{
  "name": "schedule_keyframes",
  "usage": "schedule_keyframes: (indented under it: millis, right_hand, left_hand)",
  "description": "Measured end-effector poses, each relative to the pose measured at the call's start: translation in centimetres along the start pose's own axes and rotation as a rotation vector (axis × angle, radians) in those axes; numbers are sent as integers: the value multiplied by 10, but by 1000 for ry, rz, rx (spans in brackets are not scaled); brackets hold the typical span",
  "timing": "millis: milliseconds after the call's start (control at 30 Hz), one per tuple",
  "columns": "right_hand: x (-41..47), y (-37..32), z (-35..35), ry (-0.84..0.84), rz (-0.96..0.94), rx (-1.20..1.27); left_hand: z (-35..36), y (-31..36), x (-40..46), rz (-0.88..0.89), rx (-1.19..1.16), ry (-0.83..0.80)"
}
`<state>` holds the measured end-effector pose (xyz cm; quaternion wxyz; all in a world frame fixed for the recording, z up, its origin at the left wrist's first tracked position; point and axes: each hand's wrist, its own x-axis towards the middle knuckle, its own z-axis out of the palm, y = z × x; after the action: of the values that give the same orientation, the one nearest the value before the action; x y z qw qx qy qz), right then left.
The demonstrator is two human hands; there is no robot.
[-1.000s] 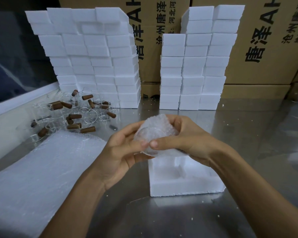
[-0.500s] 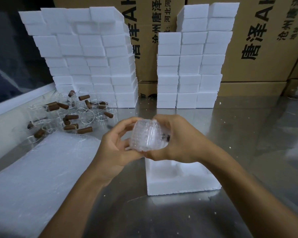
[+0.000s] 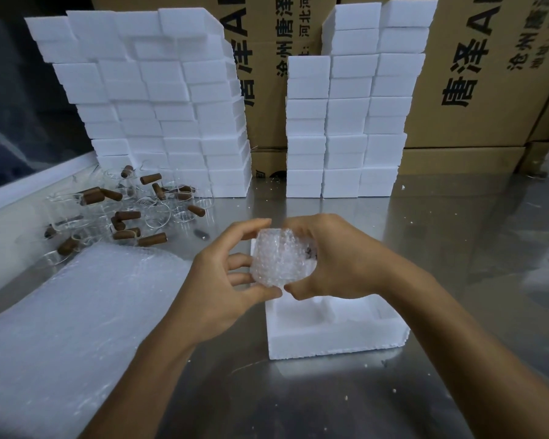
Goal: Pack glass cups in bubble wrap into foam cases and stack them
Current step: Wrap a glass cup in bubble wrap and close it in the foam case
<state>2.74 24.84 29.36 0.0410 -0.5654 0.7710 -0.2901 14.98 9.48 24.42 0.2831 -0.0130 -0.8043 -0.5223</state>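
Bubble-wrapped glass cup (image 3: 279, 259) gripped between left hand (image 3: 222, 280) and right hand (image 3: 336, 261), open foam case (image 3: 333, 331) just below them on table (image 3: 457, 248)

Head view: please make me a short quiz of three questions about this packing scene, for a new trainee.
1. True or false: the bubble-wrapped cup already sits in the open foam case.
2. What lies between the bubble wrap sheets and the left foam stack?
A. loose glass cups with brown handles
B. rolls of tape
C. scissors
3. Fill in: the wrapped cup is held by ____ hands.

Key
1. False: the left hand and the right hand hold it above the case.
2. A: the unwrapped glass cups.
3. both
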Motion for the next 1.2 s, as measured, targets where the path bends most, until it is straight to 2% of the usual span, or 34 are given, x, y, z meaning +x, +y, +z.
schedule_keyframes:
  millis: [167, 333, 433, 533, 667, 733, 867, 1000, 1100, 1200]
  right_hand:
    - [3, 4, 0, 67, -1, -20]
    - [-6, 10, -15, 108, 60, 115]
    - [-11, 21, -24, 121, 142, 266]
    - [-16, 30, -25, 157, 207, 371]
    - [-28, 33, -12, 280, 224, 647]
    - [-35, 35, -5, 346, 217, 698]
    - [-47, 37, 7, 405, 184, 685]
    - [-57, 43, 24, 382, 208, 706]
    - [-63, 50, 25, 350, 239, 714]
    - [-68, 59, 23, 358, 238, 439]
  left_hand:
    - [1, -3, 2, 7, -64, 44]
    - [4, -9, 2, -17, -76, 174]
    - [16, -11, -1, 5, -57, 196]
    - [31, -14, -5, 31, 57, 202]
    - [39, -17, -9, 5, 134, 164]
    - [40, -17, -11, -13, 171, 118]
    - [44, -19, -15, -10, 276, 91]
    - [52, -24, -17, 40, 331, 117]
    - [54, -25, -18, 22, 369, 67]
    - [55, -26, -17, -17, 377, 45]
